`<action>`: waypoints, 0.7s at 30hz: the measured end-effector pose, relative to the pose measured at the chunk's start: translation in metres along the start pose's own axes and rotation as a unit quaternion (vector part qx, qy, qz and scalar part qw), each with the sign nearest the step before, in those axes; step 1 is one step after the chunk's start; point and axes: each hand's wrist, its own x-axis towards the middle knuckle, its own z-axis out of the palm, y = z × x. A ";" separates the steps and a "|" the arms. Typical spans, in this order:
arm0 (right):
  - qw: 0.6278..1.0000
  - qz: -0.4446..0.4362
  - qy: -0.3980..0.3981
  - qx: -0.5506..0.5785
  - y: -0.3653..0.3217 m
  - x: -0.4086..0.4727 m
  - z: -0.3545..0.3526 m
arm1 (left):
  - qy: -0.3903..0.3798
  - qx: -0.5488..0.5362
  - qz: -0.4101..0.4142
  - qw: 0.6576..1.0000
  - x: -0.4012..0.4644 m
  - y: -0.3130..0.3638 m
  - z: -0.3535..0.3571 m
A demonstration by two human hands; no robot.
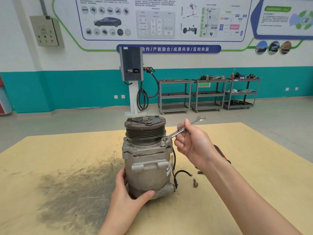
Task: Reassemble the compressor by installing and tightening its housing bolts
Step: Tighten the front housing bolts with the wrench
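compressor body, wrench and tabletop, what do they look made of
Compressor body: likely cast aluminium, dull grey with a rough, matte surface. Wrench: polished steel by its bright sheen, possibly chromed. Tabletop: pale wood board, maybe plywood, showing faint grain and a dark grime stain.

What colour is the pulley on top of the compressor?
Dark grey to black, with ribbed grooves; the pulley shows clearly in the head view.

A tan table [237,192] bears a dark smudge [76,189]. Behind it stand a grey charging post [131,65] with a looped black cable [144,97], three grey shelf carts [207,94], and a wall-mounted electrical box [46,31] beside large posters [162,17].
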 end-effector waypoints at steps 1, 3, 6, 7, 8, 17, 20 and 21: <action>1.000 -0.001 0.001 0.000 0.000 0.001 -0.001 | 0.003 0.005 0.002 1.000 0.000 -0.001 0.000; 1.000 -0.001 0.001 -0.005 0.001 0.002 -0.001 | 0.004 0.010 0.002 1.000 0.000 -0.001 0.000; 1.000 0.011 -0.001 -0.003 0.004 0.004 -0.001 | 0.005 0.011 0.000 1.000 0.000 0.000 0.000; 1.000 0.018 -0.004 0.000 0.005 0.005 -0.001 | 0.004 0.012 0.000 1.000 0.000 0.001 0.000; 1.000 0.027 -0.008 0.002 0.005 0.005 -0.002 | 0.003 0.011 0.000 1.000 -0.001 0.002 0.000; 0.996 0.064 -0.061 0.006 0.002 0.013 -0.007 | -0.003 0.007 -0.004 1.000 -0.002 0.009 0.000; 0.994 0.080 -0.077 -0.020 -0.002 0.017 -0.004 | -0.002 0.000 -0.009 1.000 -0.002 0.010 0.000; 0.993 0.088 -0.079 -0.031 -0.003 0.019 -0.003 | -0.002 -0.001 -0.012 1.000 -0.002 0.010 0.000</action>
